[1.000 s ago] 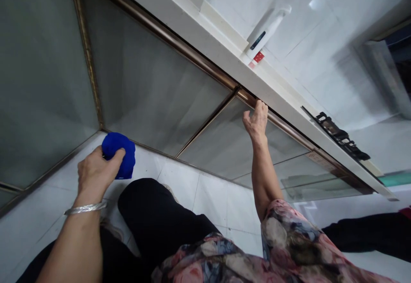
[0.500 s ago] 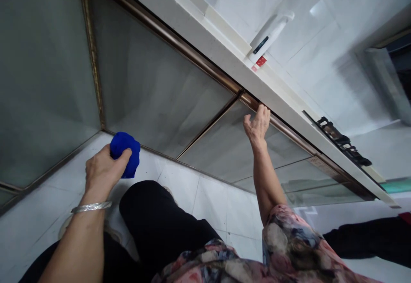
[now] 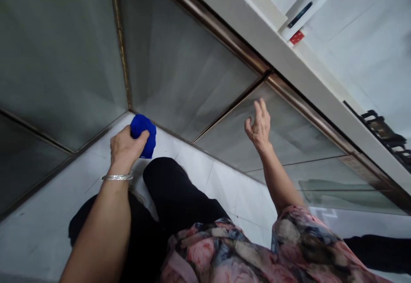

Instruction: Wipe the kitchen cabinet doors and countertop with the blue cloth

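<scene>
Your left hand holds the bunched blue cloth, fingers clamped on it, close to the foot of the glass panel. Your right hand is well off to the right, fingers spread apart, holding nothing.

We see vivid blue cloth, rose-pink floral blouse with navy and cream patches, black trousers, grey-green glass panels in bronze trim, white tile floor, silver bangle, red label.
</scene>
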`<state>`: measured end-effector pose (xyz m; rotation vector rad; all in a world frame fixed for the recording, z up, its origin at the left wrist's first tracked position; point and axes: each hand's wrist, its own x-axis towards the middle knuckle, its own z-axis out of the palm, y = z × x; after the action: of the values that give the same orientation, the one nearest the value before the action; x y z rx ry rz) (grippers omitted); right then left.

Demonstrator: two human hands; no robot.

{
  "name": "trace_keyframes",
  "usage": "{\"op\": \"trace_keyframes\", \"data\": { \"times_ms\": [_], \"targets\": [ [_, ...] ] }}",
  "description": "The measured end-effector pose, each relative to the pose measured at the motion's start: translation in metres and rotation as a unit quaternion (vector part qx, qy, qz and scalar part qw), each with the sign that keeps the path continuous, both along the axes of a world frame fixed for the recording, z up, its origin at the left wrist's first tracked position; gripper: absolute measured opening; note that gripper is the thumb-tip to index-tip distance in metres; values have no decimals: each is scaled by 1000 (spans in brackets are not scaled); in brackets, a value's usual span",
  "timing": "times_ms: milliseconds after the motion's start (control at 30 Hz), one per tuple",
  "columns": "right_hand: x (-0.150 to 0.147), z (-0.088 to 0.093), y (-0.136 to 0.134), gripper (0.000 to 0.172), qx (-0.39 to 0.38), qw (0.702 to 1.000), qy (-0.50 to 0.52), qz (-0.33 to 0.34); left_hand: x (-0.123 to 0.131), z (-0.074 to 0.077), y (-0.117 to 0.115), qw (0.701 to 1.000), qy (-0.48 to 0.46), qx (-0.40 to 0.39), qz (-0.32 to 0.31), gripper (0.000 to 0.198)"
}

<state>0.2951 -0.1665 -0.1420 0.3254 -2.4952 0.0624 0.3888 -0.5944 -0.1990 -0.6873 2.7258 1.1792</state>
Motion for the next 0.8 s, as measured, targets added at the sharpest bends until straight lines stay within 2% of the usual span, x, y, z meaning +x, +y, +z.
{"op": "trace_keyframes", "data": {
  "times_ms": [67, 100, 133, 167, 200, 267, 300, 400, 567, 667, 800],
  "targets": [
    [10, -44, 7, 65, -89, 993, -75, 23, 2, -2, 0, 1000, 9, -1, 14, 59],
    [15, -68, 11, 62, -163, 979, -122, 15, 2, -4, 0, 1000, 17, 1, 18, 58],
    [20, -94, 16, 57, -261, 949, -178, -12, 3, -5, 0, 999, 23, 2, 24, 57],
    [25, -119, 20, 53, -367, 899, -234, -52, 3, -7, 1, 999, 27, 4, 28, 56],
    [30, -144, 23, 47, -463, 835, -282, -98, 3, -8, 1, 999, 28, 5, 29, 56],
    [39, -192, 25, 32, -591, 710, -340, -176, 2, -11, 2, 999, 17, 2, 34, 56],
    [42, -214, 25, 25, -625, 668, -352, -201, 1, -12, 3, 999, 10, -1, 37, 56],
    [47, -273, 18, 15, -673, 593, -365, -248, -3, -16, 4, 999, -4, -8, 50, 55],
    [34, -349, -3, 9, -737, 471, -377, -303, -13, -23, 5, 994, -29, -9, 107, 55],
    [11, -386, -20, 26, -767, 425, -365, -311, -23, -25, 11, 992, -36, -1, 123, 55],
    [-25, -430, -37, 32, -805, 402, -329, -286, -39, -29, 25, 990, -40, 14, 137, 53]
  ]
}}
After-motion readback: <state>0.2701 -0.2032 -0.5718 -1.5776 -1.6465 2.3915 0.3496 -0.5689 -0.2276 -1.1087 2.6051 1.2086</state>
